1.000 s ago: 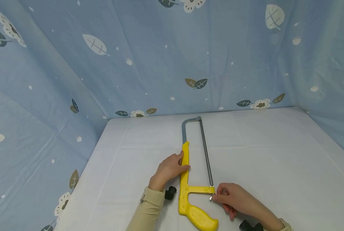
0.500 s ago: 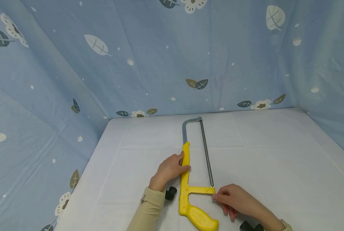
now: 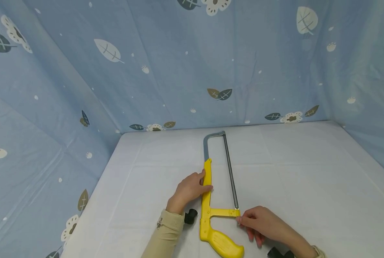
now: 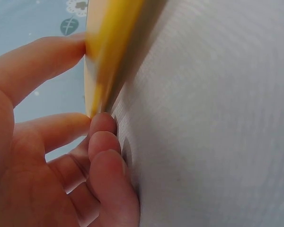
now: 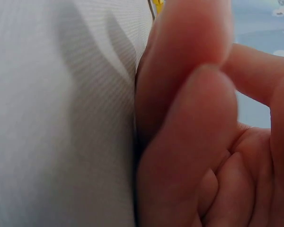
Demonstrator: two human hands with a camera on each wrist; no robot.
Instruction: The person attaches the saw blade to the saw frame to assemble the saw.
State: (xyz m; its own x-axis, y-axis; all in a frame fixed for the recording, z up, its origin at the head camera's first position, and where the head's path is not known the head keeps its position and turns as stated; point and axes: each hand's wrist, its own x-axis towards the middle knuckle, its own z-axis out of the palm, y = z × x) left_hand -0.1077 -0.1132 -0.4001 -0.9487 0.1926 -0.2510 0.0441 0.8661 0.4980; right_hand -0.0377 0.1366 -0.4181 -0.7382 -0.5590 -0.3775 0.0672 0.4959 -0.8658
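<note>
Hacksaw (image 3: 206,200) flat on the tabletop (image 3: 308,186) — left hand (image 3: 189,186) grips it from the left, right hand (image 3: 259,219) pinches at its near-right corner — best hold it steady, right touch light.

A flat desk (image 3: 308,186) is covered in faintly creased white cloth. Right behind the desk hangs a soft blue fabric curtain (image 3: 172,82), printed with pale leaves (image 3: 107,48), darker leaves (image 3: 224,94) and small white paw prints (image 3: 331,46). Scalloped white flowers (image 3: 291,116) line the stretch just above the desk's far edge. Similar printed blue fabric (image 3: 24,122) drapes left of the desk and also right of it. Soft, fairly even light falls across the desk.
</note>
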